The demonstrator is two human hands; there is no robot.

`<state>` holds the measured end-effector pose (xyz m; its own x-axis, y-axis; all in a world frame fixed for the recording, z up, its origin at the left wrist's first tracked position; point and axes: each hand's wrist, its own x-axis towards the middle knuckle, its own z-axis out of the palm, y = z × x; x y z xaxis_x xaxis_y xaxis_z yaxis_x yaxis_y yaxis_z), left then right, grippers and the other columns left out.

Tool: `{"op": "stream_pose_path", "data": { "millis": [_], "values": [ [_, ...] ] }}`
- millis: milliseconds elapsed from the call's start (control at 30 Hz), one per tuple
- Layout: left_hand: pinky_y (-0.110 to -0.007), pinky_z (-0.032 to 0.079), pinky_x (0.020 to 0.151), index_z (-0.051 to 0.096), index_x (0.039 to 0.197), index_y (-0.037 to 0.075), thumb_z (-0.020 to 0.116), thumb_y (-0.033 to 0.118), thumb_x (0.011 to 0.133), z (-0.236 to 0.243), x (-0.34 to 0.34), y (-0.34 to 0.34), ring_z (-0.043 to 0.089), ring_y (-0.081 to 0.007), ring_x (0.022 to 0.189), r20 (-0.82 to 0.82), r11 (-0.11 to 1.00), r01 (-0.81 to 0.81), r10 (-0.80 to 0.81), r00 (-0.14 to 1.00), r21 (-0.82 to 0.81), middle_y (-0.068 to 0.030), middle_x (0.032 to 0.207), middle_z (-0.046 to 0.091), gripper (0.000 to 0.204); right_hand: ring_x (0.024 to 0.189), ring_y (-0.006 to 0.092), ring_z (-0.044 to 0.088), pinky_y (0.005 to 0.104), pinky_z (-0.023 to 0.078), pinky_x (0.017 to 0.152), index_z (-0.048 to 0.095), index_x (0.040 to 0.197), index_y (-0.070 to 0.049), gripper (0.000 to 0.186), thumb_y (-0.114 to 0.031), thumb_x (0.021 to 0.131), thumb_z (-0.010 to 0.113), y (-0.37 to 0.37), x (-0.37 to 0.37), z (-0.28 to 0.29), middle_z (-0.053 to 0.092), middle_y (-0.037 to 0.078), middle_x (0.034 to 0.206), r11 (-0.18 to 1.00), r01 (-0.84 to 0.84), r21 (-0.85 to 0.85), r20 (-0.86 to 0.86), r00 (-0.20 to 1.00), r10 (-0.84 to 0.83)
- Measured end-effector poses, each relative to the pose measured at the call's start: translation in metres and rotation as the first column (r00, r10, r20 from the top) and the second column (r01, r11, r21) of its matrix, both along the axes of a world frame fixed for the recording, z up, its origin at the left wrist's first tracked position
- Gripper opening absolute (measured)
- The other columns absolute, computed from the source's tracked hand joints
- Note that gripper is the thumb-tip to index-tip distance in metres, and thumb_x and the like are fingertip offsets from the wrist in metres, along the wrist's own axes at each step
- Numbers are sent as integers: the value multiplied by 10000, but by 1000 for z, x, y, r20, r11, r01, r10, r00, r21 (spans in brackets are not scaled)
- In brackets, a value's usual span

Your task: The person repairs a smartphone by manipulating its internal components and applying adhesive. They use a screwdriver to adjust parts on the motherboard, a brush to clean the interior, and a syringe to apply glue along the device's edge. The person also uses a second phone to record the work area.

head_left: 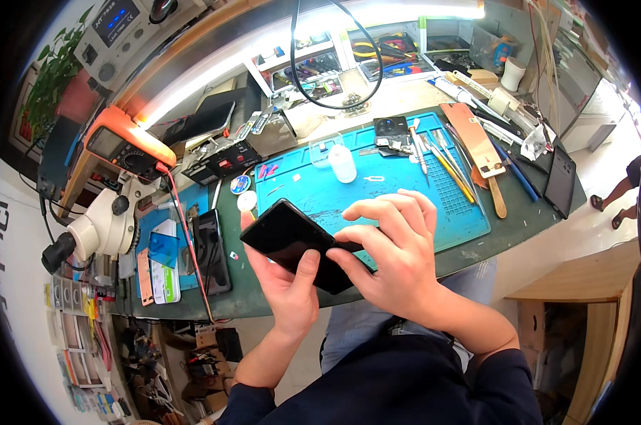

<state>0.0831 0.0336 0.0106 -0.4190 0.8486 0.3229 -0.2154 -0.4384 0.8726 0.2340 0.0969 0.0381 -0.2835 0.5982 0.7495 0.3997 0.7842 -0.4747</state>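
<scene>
A black smartphone (283,232) is held tilted above the near edge of the blue work mat (292,190), its glossy dark face turned up. My left hand (290,301) grips it from the left and below, with the thumb pressed on its face. At the phone's right edge, the thumb and forefinger of my right hand (400,258) pinch the rim; the other fingers curl loosely above. Any small thing between those fingertips is hidden. Beyond the phone, a small white translucent bottle (342,164) stands on the mat near a thin metal pin tool (374,178).
Opened phone parts (392,134) and tweezers and pens lie at the mat's far right, beside a copper-coloured phone back (474,139). On the left are an orange multimeter (125,142), a microscope (97,230) and another dark phone (211,251). A black cable loop (381,67) hangs overhead.
</scene>
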Motion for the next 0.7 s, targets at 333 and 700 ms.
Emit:
{"op": "stream_pose_path", "data": {
  "millis": [333,700],
  "values": [
    [-365,463,1077,19,1652,130,653,-83,944,-5,-4,-1,557,-214,1259,-117,1000,-14,13,993,-3,-112,1437,491,975,946,218,607,412,418,946,661,806,-85,122,-65,764,774,7,-3,0,677,-3,953,999,-38,8,30,999,38],
    [-382,481,1063,353,1545,113,628,-49,973,7,-42,-1,574,-193,1227,128,989,-10,30,991,-148,-62,1364,561,655,722,236,646,315,537,639,641,862,-85,211,-35,746,808,-30,3,-2,713,34,924,959,-282,1,-182,943,278]
  ]
}}
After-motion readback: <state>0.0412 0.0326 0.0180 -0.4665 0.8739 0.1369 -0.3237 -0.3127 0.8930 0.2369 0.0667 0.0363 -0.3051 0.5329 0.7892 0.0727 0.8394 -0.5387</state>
